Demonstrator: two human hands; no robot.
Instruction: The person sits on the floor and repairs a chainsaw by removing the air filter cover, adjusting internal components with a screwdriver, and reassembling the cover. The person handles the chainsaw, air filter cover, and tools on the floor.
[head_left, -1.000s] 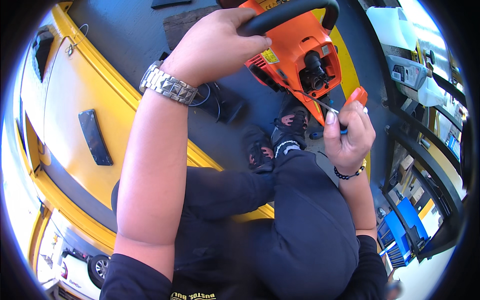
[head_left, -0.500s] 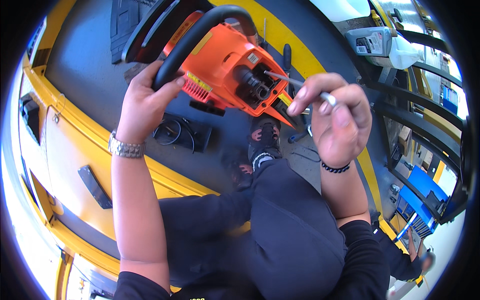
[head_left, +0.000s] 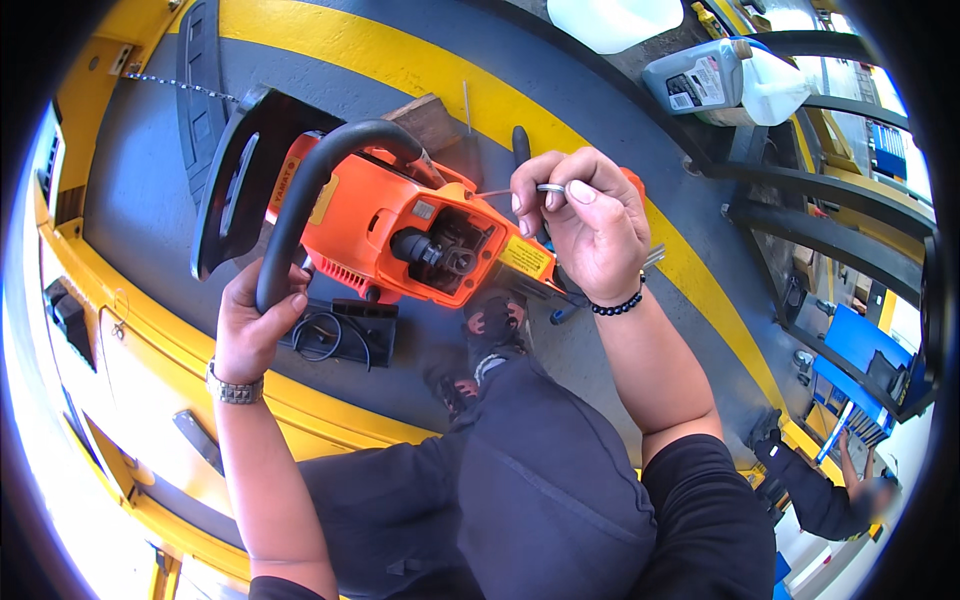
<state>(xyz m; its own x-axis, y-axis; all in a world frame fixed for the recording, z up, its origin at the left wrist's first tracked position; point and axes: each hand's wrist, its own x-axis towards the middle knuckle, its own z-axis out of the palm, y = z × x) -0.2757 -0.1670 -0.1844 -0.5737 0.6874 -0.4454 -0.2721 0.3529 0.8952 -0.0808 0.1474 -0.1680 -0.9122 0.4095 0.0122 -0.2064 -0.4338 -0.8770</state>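
Note:
An orange chainsaw [head_left: 345,232] is held up in front of me, tilted, with its black hand guard [head_left: 240,180] at the left. My left hand [head_left: 255,315] is wrapped round the lower part of its curved black front handle [head_left: 290,225]. The top compartment lies uncovered, showing a black intake part [head_left: 415,247] inside. My right hand [head_left: 590,220] pinches a slim metal rod [head_left: 550,187] between thumb and fingers. That rod points left toward the saw's upper edge, beyond the compartment; whether its tip touches the saw, I cannot tell.
A wooden block [head_left: 425,122], a black tray with a coiled cable [head_left: 335,335] and a dark long panel [head_left: 198,100] lie on the floor. Bottles, including a grey jug [head_left: 690,78], stand by a black metal frame [head_left: 800,190]. Another person [head_left: 815,480] is at the far right.
The chainsaw has shifted left and down with my left hand. My right hand has moved left and up, and the rod's tip has left the open compartment for the saw's upper edge.

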